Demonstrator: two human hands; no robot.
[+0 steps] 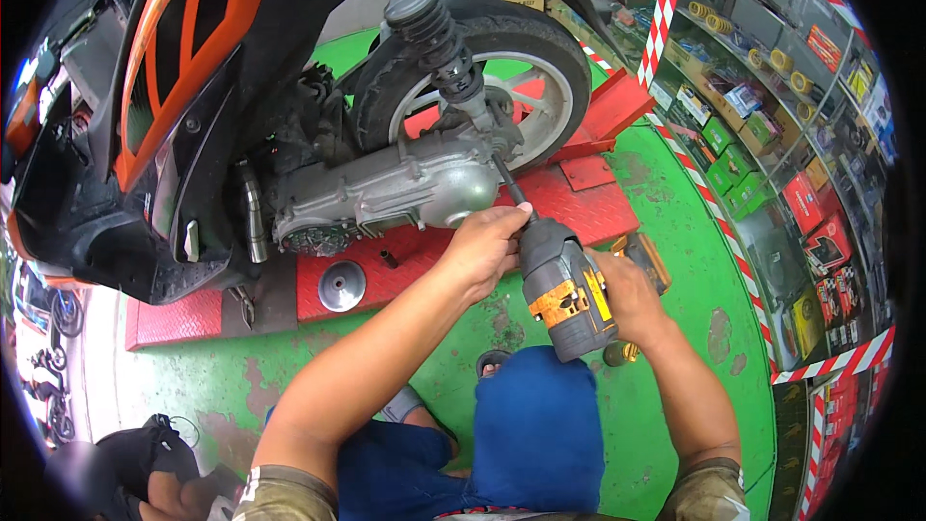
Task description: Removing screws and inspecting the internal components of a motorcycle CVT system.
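My right hand (627,294) is wrapped round the grip of a yellow and black cordless impact driver (564,294). A long dark extension bit (508,178) runs from its nose up to the rear end of the scooter's silver engine case (415,183). With my left hand (485,246) I pinch the bit close to the tool's nose, fingers closed round it. The bit's tip reaches the area below the black shock absorber (439,48), beside the rear wheel (555,87); what it seats on is too small to tell.
The scooter stands on a red lift platform (424,280). A round metal dish (342,287) and a small dark socket (389,259) lie on it. Glass display shelves (772,135) edged with striped tape line the right. Another person (145,473) crouches at the lower left.
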